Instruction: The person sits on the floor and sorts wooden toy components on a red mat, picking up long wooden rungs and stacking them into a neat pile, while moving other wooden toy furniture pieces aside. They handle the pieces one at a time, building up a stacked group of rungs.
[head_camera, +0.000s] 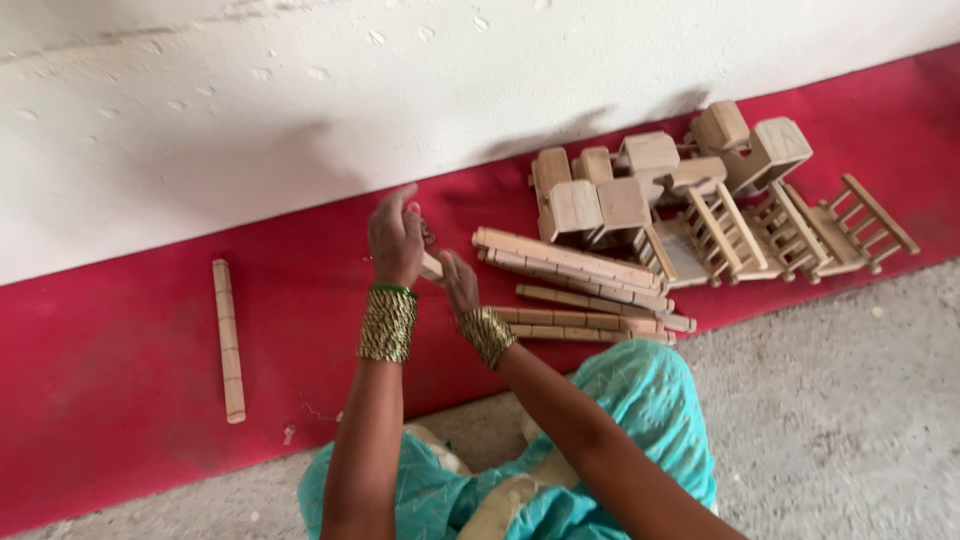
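My left hand (396, 240) is raised over the red strip of floor, fingers closed around a small pale wooden piece (431, 266) that shows just under the palm. My right hand (459, 283) is close beside it, fingers curled on the same piece from the right. Both wrists wear stacks of gold bangles (388, 325). A bundle of long grooved wooden sticks (575, 265) lies just right of my hands.
A single grooved wooden stick (229, 340) lies alone at the left on the red strip (120, 380). Several small wooden toy chairs and frames (720, 200) are piled at the right against the white wall (250, 90). Grey concrete floor (850, 420) is nearest me, with my teal-clad knee (650, 400).
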